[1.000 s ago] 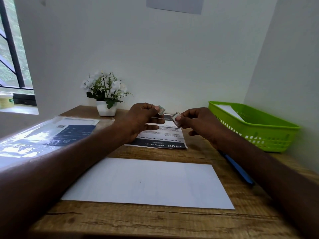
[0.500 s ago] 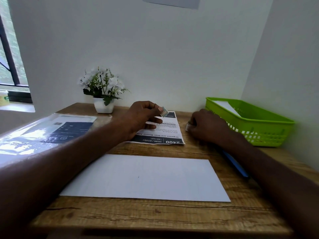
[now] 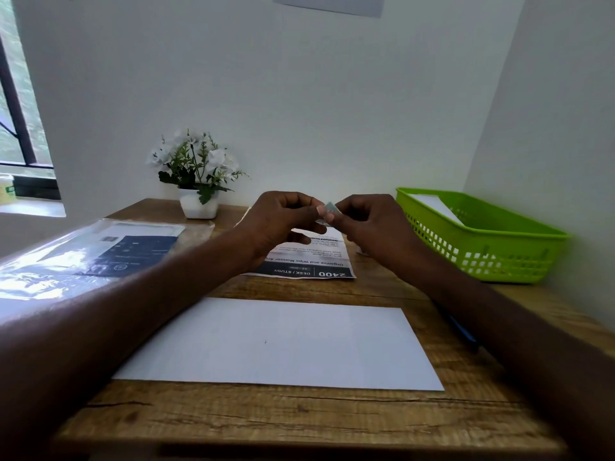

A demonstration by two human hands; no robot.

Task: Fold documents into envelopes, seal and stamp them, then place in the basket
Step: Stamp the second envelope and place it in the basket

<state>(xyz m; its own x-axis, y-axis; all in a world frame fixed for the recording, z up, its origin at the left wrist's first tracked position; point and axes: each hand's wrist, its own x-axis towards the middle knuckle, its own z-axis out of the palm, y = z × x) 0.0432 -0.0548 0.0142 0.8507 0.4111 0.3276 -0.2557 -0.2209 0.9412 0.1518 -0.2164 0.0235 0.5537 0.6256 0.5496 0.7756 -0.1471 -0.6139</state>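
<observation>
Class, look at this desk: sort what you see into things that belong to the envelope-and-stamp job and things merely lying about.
Belongs to the job:
- stamp, pinched by left hand and right hand
- white envelope
- green basket, something white inside

Lying about:
- potted flowers
- printed sheet
- plastic-wrapped packet
- blue pen

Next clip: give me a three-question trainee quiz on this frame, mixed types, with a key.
1. True or false: the envelope already lies in the basket.
2. What do both hands pinch? A) pen B) stamp C) flower
3. Fill in: the plant stands at the desk's far ____ side.

Key:
1. False; it lies flat on the desk.
2. B; the left hand and right hand hold the stamp.
3. Left.
</observation>
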